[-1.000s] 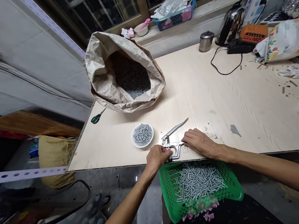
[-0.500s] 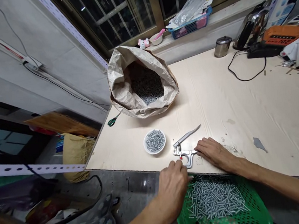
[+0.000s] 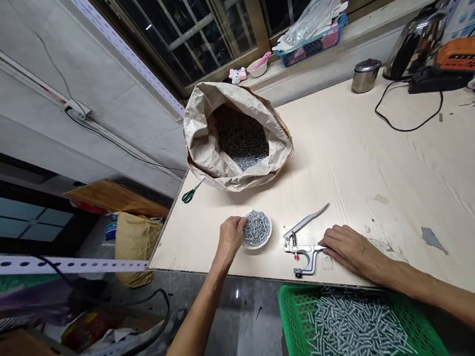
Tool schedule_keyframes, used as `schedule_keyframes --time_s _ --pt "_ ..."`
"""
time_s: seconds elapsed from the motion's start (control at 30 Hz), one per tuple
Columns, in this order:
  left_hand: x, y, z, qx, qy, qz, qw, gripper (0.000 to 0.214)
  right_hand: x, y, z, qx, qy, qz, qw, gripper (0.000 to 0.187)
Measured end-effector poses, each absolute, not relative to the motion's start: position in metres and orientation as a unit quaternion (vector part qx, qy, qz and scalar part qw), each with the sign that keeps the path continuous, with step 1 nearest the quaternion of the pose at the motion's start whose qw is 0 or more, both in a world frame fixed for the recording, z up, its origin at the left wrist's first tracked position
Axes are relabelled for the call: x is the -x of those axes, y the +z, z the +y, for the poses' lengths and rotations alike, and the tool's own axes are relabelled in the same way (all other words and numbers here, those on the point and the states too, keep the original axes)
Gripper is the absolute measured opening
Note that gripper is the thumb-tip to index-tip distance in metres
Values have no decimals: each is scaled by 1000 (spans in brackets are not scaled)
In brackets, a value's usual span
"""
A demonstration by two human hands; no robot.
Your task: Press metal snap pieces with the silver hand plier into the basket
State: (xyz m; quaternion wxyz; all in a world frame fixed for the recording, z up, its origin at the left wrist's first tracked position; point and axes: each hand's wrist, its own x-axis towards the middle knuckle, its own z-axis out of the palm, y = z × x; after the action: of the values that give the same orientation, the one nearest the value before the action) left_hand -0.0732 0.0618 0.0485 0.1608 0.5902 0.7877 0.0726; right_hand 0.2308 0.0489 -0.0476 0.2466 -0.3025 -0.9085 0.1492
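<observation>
My left hand [image 3: 231, 237] is at the left rim of a small white bowl [image 3: 272, 232], its fingers pinched together over the edge. Small silver metal pins [image 3: 257, 227] fill the bowl; whether one is between the fingertips is too small to see. To the right, silver hand snap pliers [image 3: 309, 249] lie on the table, their upper lever raised and a red tip in the jaw. My right hand [image 3: 348, 248] rests on the table with its fingers closed on the end of the pliers' lower handle.
A green basket [image 3: 293, 329] of longer silver pieces sits below the table edge. Behind the bowl stands a large open sack [image 3: 242, 183] with metal pieces inside. Green-handled scissors [image 3: 189, 195] lie left of it. A lidded metal cup [image 3: 365, 76] and a black cable [image 3: 410, 129] are farther back.
My left hand has moved from the jaw of the pliers, leftward and away from me, to the bowl. My right hand stays on the pliers' handle. The view has shifted slightly.
</observation>
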Motion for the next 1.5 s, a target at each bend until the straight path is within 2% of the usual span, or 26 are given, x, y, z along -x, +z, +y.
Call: schedule_keyframes --time_s 0.13,0.33,0.47,0.57,0.73,0.87,0.97,1.13,1.5 --pt "83 46 57 -612 96 768 160 22 -231 -48 49 300 147 -909 249 22" --pt "88 38 49 -689 121 701 138 22 -231 -47 50 297 146 -909 252 22" --pt "88 38 46 -650 195 717 159 18 -232 -46 50 297 158 -908 251 22" --pt "93 41 46 -549 279 755 224 21 -232 -47 50 293 165 -906 259 21" --pt "82 57 33 -389 401 725 401 41 -232 -48 50 300 158 -907 252 19" --pt "40 58 9 -348 387 691 502 46 -231 -45 51 295 139 -916 236 19" --pt "10 42 -7 -333 356 689 537 45 -232 -43 49 281 70 -928 235 23" --pt "-9 13 -20 -317 350 708 525 42 -236 -40 39 262 -11 -934 244 27" --pt "-14 7 -24 -377 309 723 489 40 -237 -38 32 262 -40 -932 247 27"
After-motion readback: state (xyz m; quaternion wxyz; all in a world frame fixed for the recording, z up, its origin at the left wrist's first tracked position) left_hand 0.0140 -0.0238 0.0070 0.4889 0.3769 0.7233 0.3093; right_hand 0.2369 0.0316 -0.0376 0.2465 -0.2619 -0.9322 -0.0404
